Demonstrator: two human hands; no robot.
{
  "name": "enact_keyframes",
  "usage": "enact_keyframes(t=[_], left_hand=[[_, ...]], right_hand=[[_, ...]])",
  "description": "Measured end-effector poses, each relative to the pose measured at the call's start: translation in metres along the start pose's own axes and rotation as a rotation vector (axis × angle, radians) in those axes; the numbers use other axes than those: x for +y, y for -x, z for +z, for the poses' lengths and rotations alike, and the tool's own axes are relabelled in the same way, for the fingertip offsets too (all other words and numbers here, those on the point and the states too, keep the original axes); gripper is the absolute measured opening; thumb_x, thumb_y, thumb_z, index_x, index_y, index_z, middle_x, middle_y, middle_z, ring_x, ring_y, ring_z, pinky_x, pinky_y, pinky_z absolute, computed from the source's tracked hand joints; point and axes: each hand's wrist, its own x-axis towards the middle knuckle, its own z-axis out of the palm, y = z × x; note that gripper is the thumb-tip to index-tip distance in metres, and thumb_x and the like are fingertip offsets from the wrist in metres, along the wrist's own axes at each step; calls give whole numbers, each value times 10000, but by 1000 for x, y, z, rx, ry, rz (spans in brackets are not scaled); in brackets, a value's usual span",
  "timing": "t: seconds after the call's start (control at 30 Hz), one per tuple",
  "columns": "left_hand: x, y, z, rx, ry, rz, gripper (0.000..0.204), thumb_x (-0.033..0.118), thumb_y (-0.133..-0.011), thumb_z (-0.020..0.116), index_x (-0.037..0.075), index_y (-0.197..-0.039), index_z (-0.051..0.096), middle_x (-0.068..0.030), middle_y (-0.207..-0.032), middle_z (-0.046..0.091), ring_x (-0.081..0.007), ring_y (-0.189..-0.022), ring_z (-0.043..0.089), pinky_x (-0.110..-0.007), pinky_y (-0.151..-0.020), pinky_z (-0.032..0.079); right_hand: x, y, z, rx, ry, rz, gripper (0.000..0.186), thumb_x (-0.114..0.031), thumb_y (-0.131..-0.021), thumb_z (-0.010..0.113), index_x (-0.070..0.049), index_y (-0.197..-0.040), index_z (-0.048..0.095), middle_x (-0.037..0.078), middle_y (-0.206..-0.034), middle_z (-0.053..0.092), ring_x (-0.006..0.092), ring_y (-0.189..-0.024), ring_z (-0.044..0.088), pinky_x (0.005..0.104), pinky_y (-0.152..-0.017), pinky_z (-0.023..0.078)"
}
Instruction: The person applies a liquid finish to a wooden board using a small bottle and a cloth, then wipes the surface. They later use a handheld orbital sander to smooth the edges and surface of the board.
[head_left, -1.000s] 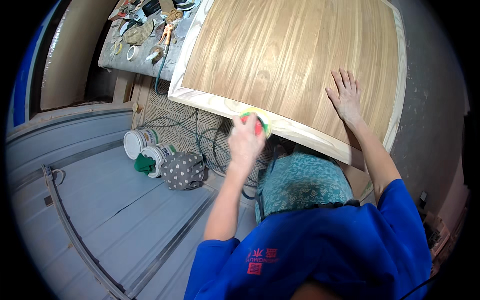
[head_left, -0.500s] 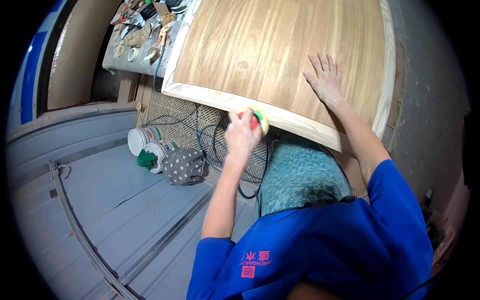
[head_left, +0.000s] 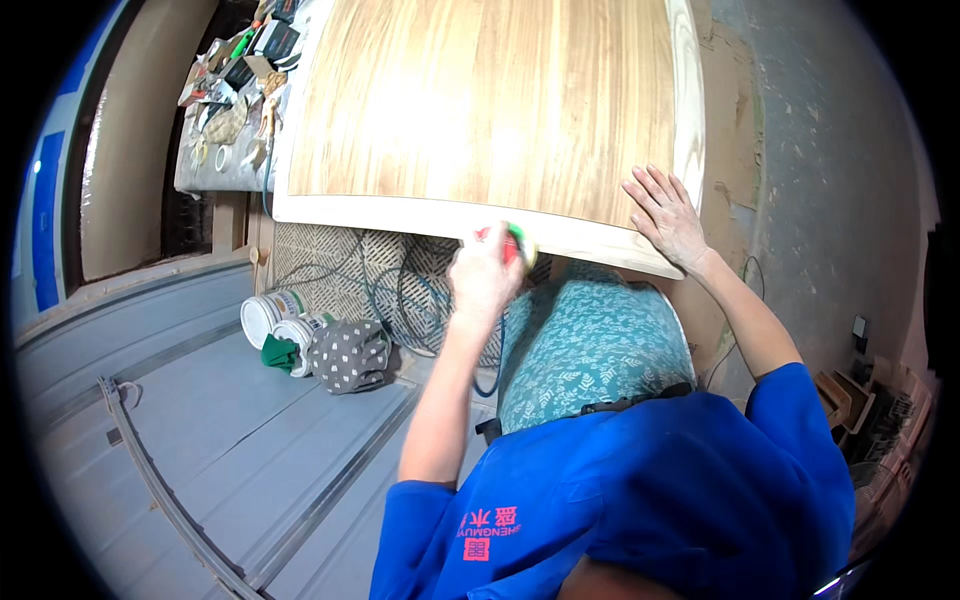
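A wide wooden panel (head_left: 480,120) with brown grain fills the upper middle, bordered by a pale wood frame (head_left: 400,211). My left hand (head_left: 483,275) is closed around a round hand sanding pad (head_left: 517,248), red and green with a yellowish rim, slightly blurred. The pad is at the near edge of the pale frame; its underside is hidden, so I cannot tell how much of it touches. My right hand (head_left: 668,215) lies palm down near the panel's near right corner, fingers spread, across the brown wood and the pale border.
A cluttered bench (head_left: 215,180) with tape rolls and tools stands at far left. Below lie white buckets (head_left: 262,315), a green cloth (head_left: 280,352), a dark patterned bundle (head_left: 350,355) and loose hoses (head_left: 375,290). A teal patterned cloth (head_left: 600,335) covers my lap.
My right hand has slid nearer to the panel's near right corner. The panel sits further left and straighter in view. My left hand keeps the pad at the near edge.
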Motion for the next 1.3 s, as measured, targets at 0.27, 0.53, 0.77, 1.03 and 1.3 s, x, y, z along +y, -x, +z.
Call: enact_keyframes(t=[0.27, 0.53, 0.77, 1.03, 1.3], left_hand=[[70, 13, 33, -57, -20, 164, 490, 287, -835, 736, 163, -1282, 574, -269, -1121, 530, -437, -887, 692, -523, -711, 594], [8, 17, 48, 307, 83, -69, 443, 244, -870, 752, 148, -1279, 609, -225, -1177, 518, -447, -916, 671, -514, -749, 580], [150, 59, 123, 168, 37, 608, 504, 130, -766, 757, 200, -1243, 611, -219, -1197, 543, -383, -914, 623, -451, -663, 581], [65, 37, 87, 452, 102, 90, 360, 228, -867, 763, 145, -1197, 646, -230, -1140, 535, -426, -933, 653, -492, -680, 582], [120, 54, 99, 367, 177, 215, 404, 153, -789, 749, 177, -1180, 649, -223, -1116, 586, -375, -853, 615, -448, -710, 573]], right_hand=[[37, 20, 21, 135, -2, 162, 565, -402, -1025, 530, -261, -1566, 442, 13, -1644, 373, 245, -1545, 276, 521, -1267, 165], [32, 14, 30, 175, -123, 185, 572, -436, -1028, 515, -284, -1573, 433, 7, -1649, 364, 247, -1553, 248, 523, -1273, 138], [44, 17, 38, 154, -284, 144, 500, -398, -1055, 494, -252, -1533, 498, 29, -1645, 370, 263, -1563, 226, 533, -1274, 60], [52, 16, 38, 104, -284, 101, 486, -353, -1073, 470, -233, -1543, 480, 33, -1659, 338, 261, -1580, 179, 530, -1273, 49], [50, 21, 29, 116, -308, 97, 427, -226, -1088, 435, -163, -1498, 537, 112, -1613, 419, 310, -1549, 279, 533, -1267, 132]])
